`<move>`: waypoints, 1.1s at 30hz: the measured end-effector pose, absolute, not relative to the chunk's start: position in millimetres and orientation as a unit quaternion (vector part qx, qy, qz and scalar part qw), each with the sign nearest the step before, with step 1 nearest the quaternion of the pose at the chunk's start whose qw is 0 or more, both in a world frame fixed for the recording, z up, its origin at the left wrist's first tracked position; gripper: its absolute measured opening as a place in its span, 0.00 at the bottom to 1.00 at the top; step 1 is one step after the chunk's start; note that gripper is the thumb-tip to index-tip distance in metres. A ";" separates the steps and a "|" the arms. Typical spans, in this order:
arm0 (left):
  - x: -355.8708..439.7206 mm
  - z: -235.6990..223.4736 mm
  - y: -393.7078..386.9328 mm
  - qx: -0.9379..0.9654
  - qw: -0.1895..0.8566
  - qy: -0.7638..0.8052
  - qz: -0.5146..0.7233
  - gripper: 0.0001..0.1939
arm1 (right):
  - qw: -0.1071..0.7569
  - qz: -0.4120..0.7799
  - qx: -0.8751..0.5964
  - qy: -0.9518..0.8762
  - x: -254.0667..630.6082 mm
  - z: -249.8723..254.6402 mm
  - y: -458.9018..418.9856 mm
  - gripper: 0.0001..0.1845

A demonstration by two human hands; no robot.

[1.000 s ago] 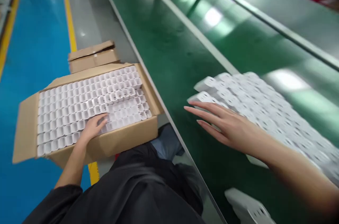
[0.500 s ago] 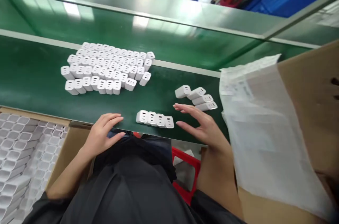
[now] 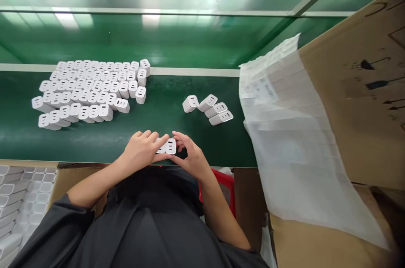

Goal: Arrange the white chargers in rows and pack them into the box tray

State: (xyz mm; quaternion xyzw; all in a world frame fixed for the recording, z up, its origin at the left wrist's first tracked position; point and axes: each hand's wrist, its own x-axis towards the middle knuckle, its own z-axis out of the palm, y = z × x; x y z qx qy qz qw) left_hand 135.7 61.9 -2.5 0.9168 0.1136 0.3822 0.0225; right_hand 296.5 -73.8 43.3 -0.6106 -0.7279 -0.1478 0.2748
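Observation:
A short row of white USB chargers (image 3: 171, 146) stands at the near edge of the green bench, port faces up. My left hand (image 3: 142, 149) wraps over the row's left part, thumb along the near side, hiding some of the chargers. At the right end my right hand (image 3: 193, 156) closes on the row, its index finger at the far corner and thumb at the near one. Several loose chargers (image 3: 216, 109) lean at angles farther right. To the left, a large block of chargers (image 3: 91, 86) stands in uneven rows.
A white plastic sheet (image 3: 284, 145) drapes over a cardboard box (image 3: 354, 133) on the right. At lower left, a box holds many white charger housings (image 3: 38, 200). A metal ledge (image 3: 177, 0) runs along the back. A red stool (image 3: 226, 183) is under the bench.
Both hands have come in from either side and closed on the short row of chargers. The view has shifted, so the bench contents appear farther left.

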 end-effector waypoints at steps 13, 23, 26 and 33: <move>97.6 -10.2 66.4 0.314 0.869 0.028 0.380 0.40 | 0.197 -0.216 -0.482 -0.826 238.8 88.1 -60.0 0.34; 93.2 -72.0 70.3 0.070 0.842 0.036 0.534 0.36 | -0.119 -0.236 -0.333 -0.905 148.6 84.3 26.1 0.28; 71.0 -107.8 72.0 0.155 0.771 0.068 0.614 0.42 | -0.146 -0.171 -0.248 -0.942 135.0 79.2 63.9 0.28; -15.1 -225.0 8.4 0.463 0.379 0.562 0.571 0.31 | -0.195 -0.063 -0.070 -0.976 56.3 42.7 148.8 0.24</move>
